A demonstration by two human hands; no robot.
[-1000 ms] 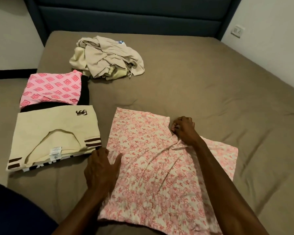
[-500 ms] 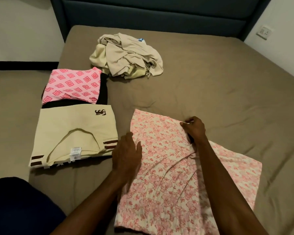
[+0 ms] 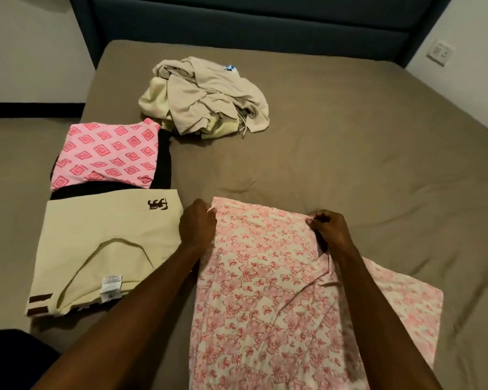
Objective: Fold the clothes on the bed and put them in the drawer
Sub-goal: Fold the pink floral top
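Folding is partly done: a cream shirt (image 3: 107, 243) and pink patterned top (image 3: 107, 153) lie folded on the bed (image 3: 350, 136), a beige heap (image 3: 206, 97) waits. The left hand (image 3: 197, 226) and right hand (image 3: 328, 225) each pinch the floral garment's (image 3: 265, 291) far corners.

I had one head-worn camera, looking forward and down over the bed (image 3: 350, 136) from its foot side, close above the near cloth. The headboard (image 3: 237, 21) crossed the frame's top; both forearms entered from the bottom edge.
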